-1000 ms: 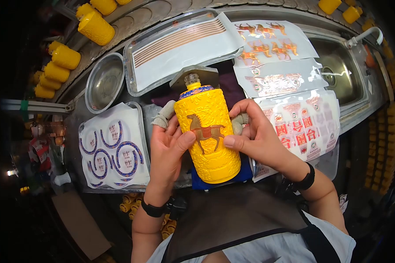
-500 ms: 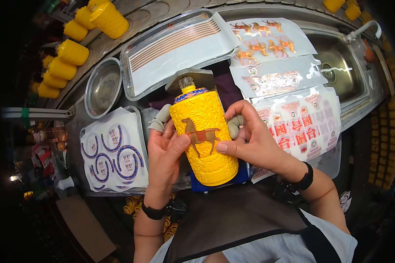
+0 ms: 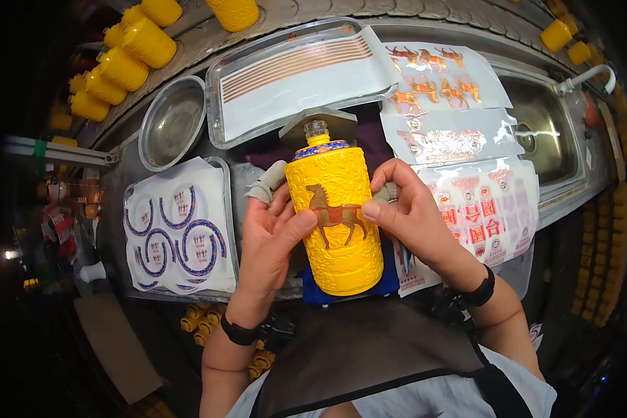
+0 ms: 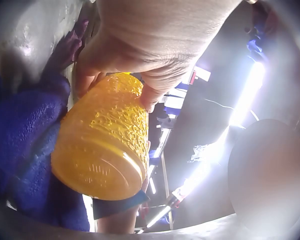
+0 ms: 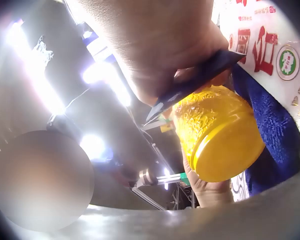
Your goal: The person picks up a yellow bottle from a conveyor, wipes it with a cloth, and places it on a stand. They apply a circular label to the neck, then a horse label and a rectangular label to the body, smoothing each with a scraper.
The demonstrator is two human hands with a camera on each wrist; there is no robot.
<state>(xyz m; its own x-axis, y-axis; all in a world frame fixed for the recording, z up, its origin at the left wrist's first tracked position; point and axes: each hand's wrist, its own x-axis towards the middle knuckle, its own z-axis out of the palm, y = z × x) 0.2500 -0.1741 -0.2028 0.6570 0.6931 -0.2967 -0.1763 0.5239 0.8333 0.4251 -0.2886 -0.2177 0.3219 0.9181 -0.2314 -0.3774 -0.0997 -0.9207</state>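
Note:
A yellow embossed bottle [image 3: 345, 272] with a clear glass neck and a blue patterned shoulder band leans back between both hands. On its front lies a brown horse decal [image 3: 334, 214] with a red saddle. My left hand [image 3: 266, 233] grips the bottle's left side, thumb at the horse's chest. From the other side my right hand [image 3: 414, 216] holds it, thumb at the horse's rear. A dark flat blade [image 5: 197, 82] is tucked in the right hand in the right wrist view. Grey finger covers [image 3: 266, 182] sit on fingers of both hands.
A blue towel [image 3: 317, 291] lies under the bottle. Around it are a tray with striped sheet [image 3: 292, 83], horse decal sheets [image 3: 432, 76], red-lettered sheets [image 3: 484, 209], blue ring decals [image 3: 177, 233], a metal bowl [image 3: 171, 125] and a sink [image 3: 543, 132]. Yellow bottles [image 3: 146, 42] line the back conveyor.
The right thumb has shifted up along the horse's rear, and the bottle sits slightly further right in the head view. Both hands keep their hold. Bottles on the conveyor appear in different positions.

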